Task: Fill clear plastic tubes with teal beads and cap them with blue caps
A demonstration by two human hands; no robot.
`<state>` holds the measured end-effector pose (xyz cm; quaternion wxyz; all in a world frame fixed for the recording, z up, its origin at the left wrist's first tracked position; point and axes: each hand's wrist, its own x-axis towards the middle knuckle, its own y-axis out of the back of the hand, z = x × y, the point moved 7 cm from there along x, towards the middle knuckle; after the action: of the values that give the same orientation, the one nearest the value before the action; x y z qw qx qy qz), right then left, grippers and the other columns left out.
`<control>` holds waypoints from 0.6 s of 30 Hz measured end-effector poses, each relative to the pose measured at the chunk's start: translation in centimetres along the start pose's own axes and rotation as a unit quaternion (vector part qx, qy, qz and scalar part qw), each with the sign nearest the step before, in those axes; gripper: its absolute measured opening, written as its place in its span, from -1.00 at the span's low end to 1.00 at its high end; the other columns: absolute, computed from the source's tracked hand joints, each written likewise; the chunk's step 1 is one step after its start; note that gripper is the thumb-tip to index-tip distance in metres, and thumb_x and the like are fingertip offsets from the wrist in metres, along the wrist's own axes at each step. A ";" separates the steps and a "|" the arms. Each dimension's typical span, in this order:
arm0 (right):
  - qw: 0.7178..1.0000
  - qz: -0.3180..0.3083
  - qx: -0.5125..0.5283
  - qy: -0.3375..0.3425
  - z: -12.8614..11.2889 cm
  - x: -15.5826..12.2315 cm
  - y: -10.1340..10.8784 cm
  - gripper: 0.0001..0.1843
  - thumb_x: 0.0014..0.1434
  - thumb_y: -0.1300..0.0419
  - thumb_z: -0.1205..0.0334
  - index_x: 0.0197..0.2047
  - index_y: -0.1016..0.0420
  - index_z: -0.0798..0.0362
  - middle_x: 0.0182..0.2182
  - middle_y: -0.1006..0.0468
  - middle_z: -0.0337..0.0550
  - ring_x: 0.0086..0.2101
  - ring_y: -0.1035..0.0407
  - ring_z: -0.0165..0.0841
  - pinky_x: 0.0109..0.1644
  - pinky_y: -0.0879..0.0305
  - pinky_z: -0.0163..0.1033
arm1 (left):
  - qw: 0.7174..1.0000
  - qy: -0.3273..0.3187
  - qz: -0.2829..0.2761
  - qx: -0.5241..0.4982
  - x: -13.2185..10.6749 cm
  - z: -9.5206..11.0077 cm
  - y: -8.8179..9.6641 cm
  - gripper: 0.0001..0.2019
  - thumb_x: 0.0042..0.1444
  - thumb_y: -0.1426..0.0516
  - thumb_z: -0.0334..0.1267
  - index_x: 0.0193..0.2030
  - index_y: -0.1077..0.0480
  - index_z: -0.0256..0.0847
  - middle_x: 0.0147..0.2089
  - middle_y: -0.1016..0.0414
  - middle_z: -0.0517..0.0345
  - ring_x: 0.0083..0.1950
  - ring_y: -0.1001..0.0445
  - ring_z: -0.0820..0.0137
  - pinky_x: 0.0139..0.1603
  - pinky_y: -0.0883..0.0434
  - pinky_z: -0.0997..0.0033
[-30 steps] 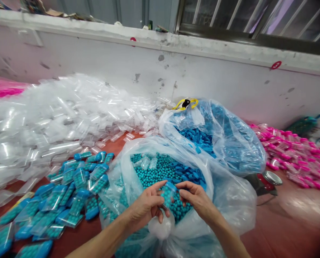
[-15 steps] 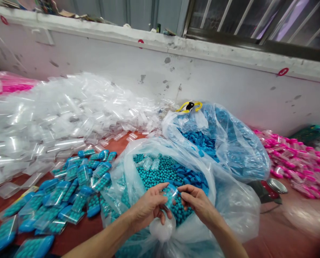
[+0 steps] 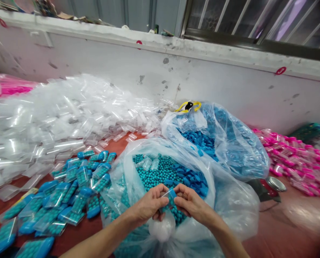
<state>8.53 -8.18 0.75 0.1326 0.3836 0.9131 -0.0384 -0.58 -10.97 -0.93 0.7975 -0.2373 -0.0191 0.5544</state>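
Observation:
Above the bag of teal beads, my left hand (image 3: 151,203) is closed around a small clear plastic container (image 3: 166,194). My right hand (image 3: 189,201) pinches a blue cap (image 3: 172,193) at the container's right end. Fingers hide much of both, and I cannot tell whether the cap is fully seated. Below them the open plastic bag (image 3: 130,168) holds teal beads (image 3: 162,175), blue caps (image 3: 193,177) and a couple of clear containers (image 3: 150,163). Bead-filled containers with blue caps (image 3: 59,193) lie in a heap to the left.
A large pile of clear containers (image 3: 68,107) covers the back left. Behind the bead bag stands a bag of blue caps (image 3: 235,143). Pink-capped containers (image 3: 299,161) lie at right near a round metal lid (image 3: 276,183), on the red tabletop (image 3: 296,222). A wall (image 3: 216,82) bounds the back.
My right hand has moved left against the container, and the blue cap now sits at its right end. My two hands are closer together.

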 end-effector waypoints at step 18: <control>0.855 0.118 -0.497 0.092 0.2 1.7 -1.0 -0.79 0.09 0.00 0.38 -0.24 -0.42 0.06 -0.24 -0.47 -0.11 -0.20 -0.30 -0.17 -0.19 -0.24 -0.06 | 0.982 0.099 0.160 0.032 0.5 -2.0 4.7 -0.52 -0.19 -0.23 -0.03 -0.06 -0.29 0.06 -0.29 -0.50 0.24 -0.48 -0.44 0.39 -0.55 -0.33 0.44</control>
<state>6.71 -7.71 0.09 0.2248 0.3736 0.7665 0.4715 -3.94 -9.99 -4.72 0.7034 -0.2659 0.1160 0.6489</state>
